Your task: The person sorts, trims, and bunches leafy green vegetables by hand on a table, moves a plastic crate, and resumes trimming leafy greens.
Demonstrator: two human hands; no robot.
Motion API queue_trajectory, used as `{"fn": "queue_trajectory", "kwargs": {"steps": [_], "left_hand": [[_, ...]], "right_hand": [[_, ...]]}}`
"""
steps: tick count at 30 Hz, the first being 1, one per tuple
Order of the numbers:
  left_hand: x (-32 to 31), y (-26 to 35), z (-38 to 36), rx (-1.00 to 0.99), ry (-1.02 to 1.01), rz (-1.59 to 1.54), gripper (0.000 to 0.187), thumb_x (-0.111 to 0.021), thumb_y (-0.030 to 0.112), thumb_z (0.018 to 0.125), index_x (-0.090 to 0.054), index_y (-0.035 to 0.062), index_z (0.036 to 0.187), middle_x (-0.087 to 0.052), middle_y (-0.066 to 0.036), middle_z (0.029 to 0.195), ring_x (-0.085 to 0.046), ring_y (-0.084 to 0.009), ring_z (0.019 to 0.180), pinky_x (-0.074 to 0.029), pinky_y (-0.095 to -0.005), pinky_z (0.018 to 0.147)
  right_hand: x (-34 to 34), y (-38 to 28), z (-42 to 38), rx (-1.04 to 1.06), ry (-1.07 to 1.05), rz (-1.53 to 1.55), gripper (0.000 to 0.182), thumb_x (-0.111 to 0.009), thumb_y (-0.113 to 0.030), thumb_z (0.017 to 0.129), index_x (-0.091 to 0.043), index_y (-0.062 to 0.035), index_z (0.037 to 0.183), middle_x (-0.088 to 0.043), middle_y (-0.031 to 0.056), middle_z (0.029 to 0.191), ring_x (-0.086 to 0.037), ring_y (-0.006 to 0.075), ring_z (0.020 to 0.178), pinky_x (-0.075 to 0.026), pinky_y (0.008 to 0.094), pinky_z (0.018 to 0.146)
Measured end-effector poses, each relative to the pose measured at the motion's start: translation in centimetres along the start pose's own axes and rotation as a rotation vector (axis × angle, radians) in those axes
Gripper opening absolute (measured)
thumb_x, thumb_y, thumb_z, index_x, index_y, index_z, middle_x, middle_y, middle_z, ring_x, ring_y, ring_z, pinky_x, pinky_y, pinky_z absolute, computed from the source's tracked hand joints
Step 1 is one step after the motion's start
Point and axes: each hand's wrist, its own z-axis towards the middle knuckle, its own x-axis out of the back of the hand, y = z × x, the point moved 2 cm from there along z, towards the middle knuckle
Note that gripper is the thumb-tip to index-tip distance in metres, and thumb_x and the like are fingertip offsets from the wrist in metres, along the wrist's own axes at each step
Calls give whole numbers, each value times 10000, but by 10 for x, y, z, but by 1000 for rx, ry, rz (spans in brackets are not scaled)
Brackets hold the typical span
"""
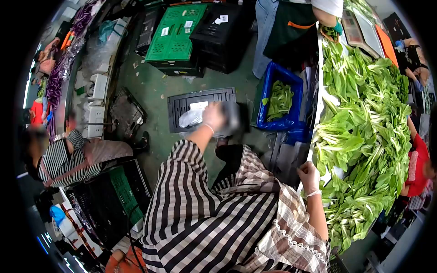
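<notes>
Head view: seeing curled-in fingers on right hand (310,177), can't tell for left hand (214,116) at blurry grey item (231,117). Probably light, stiffish; grab by the edges.

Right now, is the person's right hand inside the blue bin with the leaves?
No, the right hand is outside the blue bin, by the edge of the table heaped with leafy greens.

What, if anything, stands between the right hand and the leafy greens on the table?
Nothing visible does: the right hand is at the near edge of the table, and the leafy greens lie just beyond it.
</notes>
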Motion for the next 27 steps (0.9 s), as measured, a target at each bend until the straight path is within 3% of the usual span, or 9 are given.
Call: {"fn": "queue_trajectory", "kwargs": {"steps": [2,3,6,9,15,23,25,26,27], "left_hand": [[9,-34,32,98,-6,97,648,-718,258,760,-498,104,1350,-528,-176,1317,-516,-385,1192,-451,-465,999],[18,-50,50,105,19,171,665,-726,274,765,-488,113,1365,-517,-171,1344,-507,-375,1218,-451,-464,1006],[42,-79,90,191,-98,297,710,-722,321,799,-442,115,1418,-457,-116,1443,-451,-320,1309,-409,-440,1064],[41,-115,123,141,-159,342,727,-690,373,803,-428,123,1434,-451,-109,1454,-440,-318,1326,-386,-471,1080],[48,-144,130,134,-469,297,676,-665,417,805,-479,164,1403,-467,-114,1435,-441,-321,1327,-361,-463,1101],[37,-132,90,-137,-163,242,358,-632,351,870,-643,111,1135,-583,-138,1244,-552,-298,1173,-463,-430,945],[13,-125,44,-22,-257,-94,304,-606,371,906,-701,94,989,-674,-171,918,-648,-313,927,-495,-400,870],[1,-124,18,204,-430,-169,402,-532,458,941,-709,97,959,-683,-169,811,-667,-310,810,-507,-383,825],[-37,-141,-7,156,-305,-273,554,-478,587,943,-722,90,940,-718,-138,854,-676,-305,837,-501,-407,806]], "right_hand": [[-6,2,1,-56,28,-41,165,-766,-99,727,-615,-48,773,-607,76,651,-573,206,566,-477,328,574],[-7,-1,2,-27,53,-70,164,-757,-47,729,-597,-43,768,-587,29,621,-530,115,551,-454,277,552],[-15,4,4,-63,100,-87,170,-759,-45,720,-593,-48,757,-574,14,605,-522,97,546,-449,266,546],[-22,8,3,-186,135,-18,201,-767,-56,745,-573,-42,694,-548,50,589,-501,133,521,-435,287,533],[-25,-14,7,-284,190,94,279,-764,-56,819,-532,-58,664,-467,-63,599,-368,33,564,-346,219,526],[-36,-10,8,-293,307,89,326,-754,-103,854,-502,-64,652,-466,-69,629,-380,47,607,-353,227,552],[-36,-3,8,-277,319,-48,321,-755,-136,859,-516,-48,665,-462,-41,616,-376,73,596,-364,247,559],[-35,-3,6,-267,314,-116,320,-756,-147,859,-519,-43,670,-460,-28,610,-374,84,589,-368,254,560],[-34,-5,9,-245,308,-179,321,-757,-158,859,-523,-39,675,-458,-15,604,-372,95,581,-373,260,561]]}}
